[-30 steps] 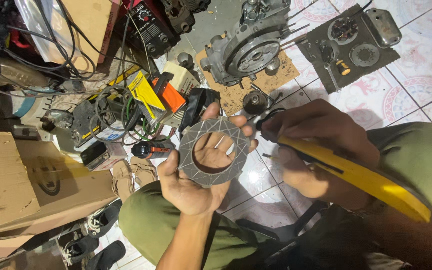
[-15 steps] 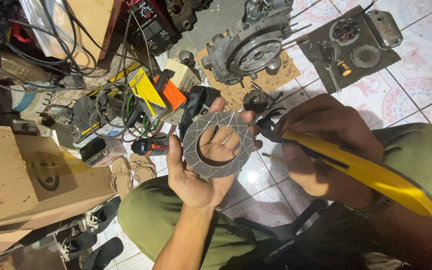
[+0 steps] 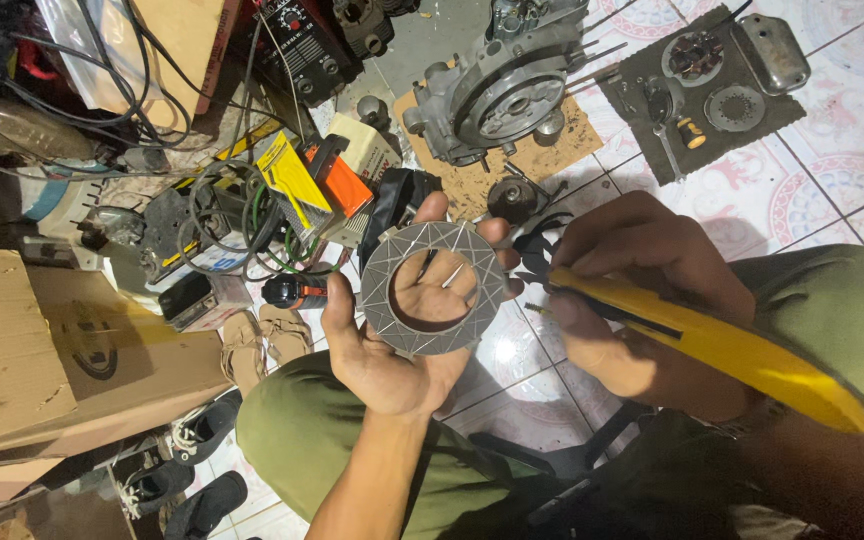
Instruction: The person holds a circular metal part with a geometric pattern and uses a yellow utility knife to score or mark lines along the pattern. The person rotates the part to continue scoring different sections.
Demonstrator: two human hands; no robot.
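A flat grey metal ring disc with fine grooves cut across its face (image 3: pixel 432 288) is held up over the lap, cradled in the open palm of the left hand (image 3: pixel 397 340), with the fingertips curled over its upper rim and the palm seen through the big centre hole. Just beside its right edge, a yellow-handled utility knife (image 3: pixel 712 345) is gripped tight in the right hand (image 3: pixel 642 295), tip pointed at the disc; whether the blade actually touches can't be told.

Past the disc, a grey cast engine casing (image 3: pixel 502 90) is sat on a brown cardboard scrap (image 3: pixel 572 135) on the patterned floor tiles (image 3: pixel 852 190). A dark mat with small parts (image 3: pixel 702 90) is laid out to the right. Tangled cables (image 3: pixel 242 215) and boxes are piled on the left, partly cut off.
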